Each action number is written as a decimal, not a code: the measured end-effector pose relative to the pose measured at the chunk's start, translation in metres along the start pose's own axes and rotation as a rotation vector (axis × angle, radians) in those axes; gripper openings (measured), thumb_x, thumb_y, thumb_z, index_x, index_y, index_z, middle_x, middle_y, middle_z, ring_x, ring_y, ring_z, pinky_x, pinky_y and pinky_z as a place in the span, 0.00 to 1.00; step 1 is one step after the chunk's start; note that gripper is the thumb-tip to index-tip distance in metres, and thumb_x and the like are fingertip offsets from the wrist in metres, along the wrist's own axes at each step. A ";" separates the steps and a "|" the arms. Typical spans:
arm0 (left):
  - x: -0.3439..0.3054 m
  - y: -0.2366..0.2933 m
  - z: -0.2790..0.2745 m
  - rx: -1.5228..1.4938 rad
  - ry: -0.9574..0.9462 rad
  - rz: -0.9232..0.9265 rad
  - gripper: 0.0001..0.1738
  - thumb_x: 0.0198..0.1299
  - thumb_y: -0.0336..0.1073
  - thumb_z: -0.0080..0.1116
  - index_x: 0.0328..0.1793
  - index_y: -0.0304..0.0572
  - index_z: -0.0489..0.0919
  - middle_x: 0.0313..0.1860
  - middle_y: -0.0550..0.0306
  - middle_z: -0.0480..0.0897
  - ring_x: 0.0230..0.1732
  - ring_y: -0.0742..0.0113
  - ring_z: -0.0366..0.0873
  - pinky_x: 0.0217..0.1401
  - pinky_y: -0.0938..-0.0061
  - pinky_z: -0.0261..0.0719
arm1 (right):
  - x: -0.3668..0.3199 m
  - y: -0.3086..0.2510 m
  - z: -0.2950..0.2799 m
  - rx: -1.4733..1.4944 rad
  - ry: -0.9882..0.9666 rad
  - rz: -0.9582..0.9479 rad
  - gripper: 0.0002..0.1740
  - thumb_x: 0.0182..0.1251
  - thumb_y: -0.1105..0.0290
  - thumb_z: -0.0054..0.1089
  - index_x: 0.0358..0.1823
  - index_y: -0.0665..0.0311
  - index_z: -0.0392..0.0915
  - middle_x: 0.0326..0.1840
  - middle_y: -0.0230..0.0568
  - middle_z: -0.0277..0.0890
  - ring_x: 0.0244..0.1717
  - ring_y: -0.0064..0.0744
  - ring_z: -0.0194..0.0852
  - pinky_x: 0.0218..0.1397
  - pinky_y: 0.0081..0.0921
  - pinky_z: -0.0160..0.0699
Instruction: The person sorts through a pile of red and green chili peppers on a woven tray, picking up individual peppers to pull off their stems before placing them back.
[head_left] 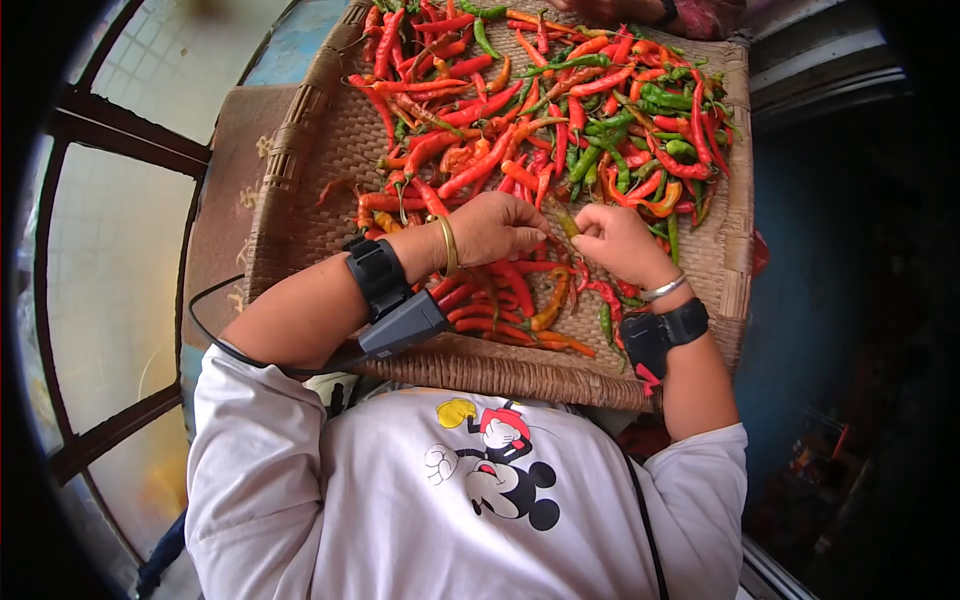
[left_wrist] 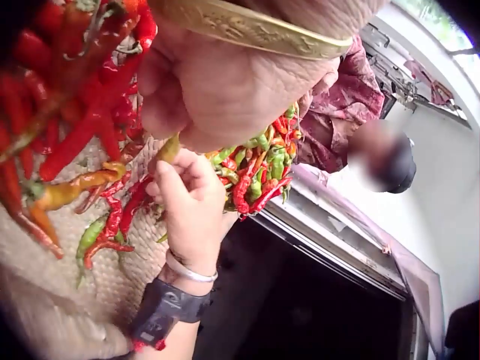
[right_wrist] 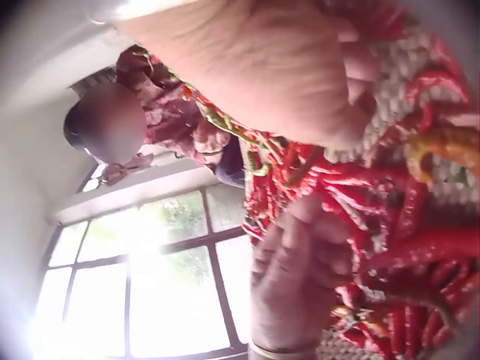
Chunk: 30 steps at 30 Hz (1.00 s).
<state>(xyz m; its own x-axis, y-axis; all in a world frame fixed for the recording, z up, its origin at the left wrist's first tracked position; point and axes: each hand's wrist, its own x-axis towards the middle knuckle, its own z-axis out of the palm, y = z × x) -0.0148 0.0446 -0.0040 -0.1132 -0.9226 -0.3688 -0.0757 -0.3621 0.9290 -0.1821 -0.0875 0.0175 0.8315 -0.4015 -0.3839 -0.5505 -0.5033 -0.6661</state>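
Observation:
A yellow-green chili pepper (head_left: pixel 565 219) is between the two hands, low over a woven basket tray (head_left: pixel 700 370) of chili peppers. My right hand (head_left: pixel 625 243) pinches it between thumb and fingers, as the left wrist view shows too, where the pepper (left_wrist: pixel 169 149) reaches up to the left hand (left_wrist: pixel 225 97). With its fingers bent, my left hand (head_left: pixel 495 232) is right beside the pepper, above red peppers; I cannot tell whether it grips anything. Red chili peppers (head_left: pixel 510 290) and an orange-brown one (head_left: pixel 552 300) lie below the hands, near the tray's front rim.
A large heap of red, orange and green chili peppers (head_left: pixel 600 110) covers the tray's far part. Another person's hand (head_left: pixel 625 10) is at the far rim. Paned windows (head_left: pixel 120 250) stand at the left. Weave shows bare along the tray's left side.

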 end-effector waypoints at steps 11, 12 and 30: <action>-0.001 -0.003 0.010 -0.188 0.026 -0.018 0.14 0.62 0.44 0.49 0.39 0.39 0.75 0.27 0.65 0.76 0.24 0.80 0.70 0.24 0.85 0.71 | -0.007 -0.026 0.013 0.549 -0.070 -0.012 0.05 0.59 0.75 0.51 0.36 0.67 0.70 0.26 0.27 0.69 0.23 0.14 0.67 0.26 0.12 0.68; -0.001 -0.002 0.010 -0.185 0.025 -0.016 0.14 0.62 0.44 0.49 0.39 0.39 0.75 0.27 0.65 0.76 0.24 0.80 0.70 0.24 0.85 0.71 | -0.007 -0.028 0.015 0.617 -0.027 -0.005 0.07 0.59 0.75 0.51 0.38 0.69 0.71 0.25 0.28 0.70 0.22 0.14 0.66 0.26 0.12 0.68; -0.003 0.057 -0.062 -0.876 0.539 0.258 0.11 0.61 0.42 0.47 0.43 0.45 0.73 0.28 0.64 0.77 0.24 0.80 0.71 0.23 0.86 0.67 | 0.001 0.015 -0.004 0.576 0.349 0.161 0.09 0.62 0.70 0.50 0.39 0.68 0.73 0.18 0.29 0.70 0.17 0.17 0.66 0.20 0.15 0.66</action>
<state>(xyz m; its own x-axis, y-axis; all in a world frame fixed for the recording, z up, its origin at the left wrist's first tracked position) 0.0425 0.0185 0.0522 0.4464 -0.8447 -0.2952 0.6530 0.0820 0.7529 -0.1894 -0.0982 0.0097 0.6171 -0.7085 -0.3425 -0.4578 0.0308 -0.8885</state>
